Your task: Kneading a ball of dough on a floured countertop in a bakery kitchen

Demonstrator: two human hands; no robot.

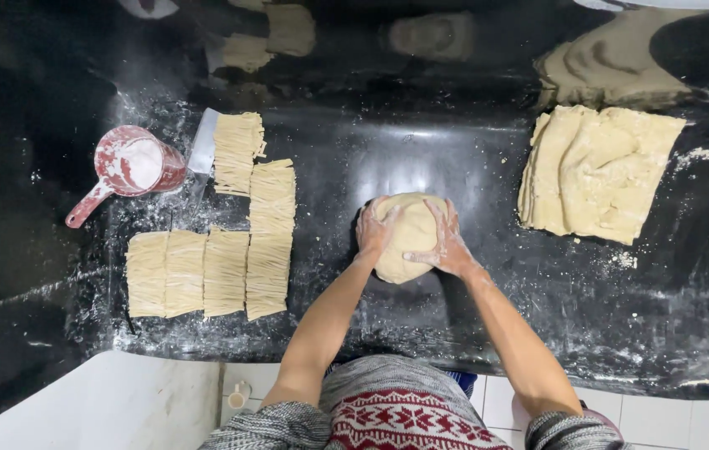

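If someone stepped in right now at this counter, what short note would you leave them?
Left hand and right hand: both cupped around the round pale dough ball on the floured black counter.
Done: bundles of cut noodles laid in rows to the left, beside a red flour scoop.
Left: the ball is uncut; a folded dough sheet waits on the right.

A pale beige, rounded lump of dough [408, 240] sits on the black, flour-dusted worktop [454, 158], well right of the rows of cut noodle bundles [229, 242]. Its surface looks smooth, perhaps slightly creased on top, with both sides covered.
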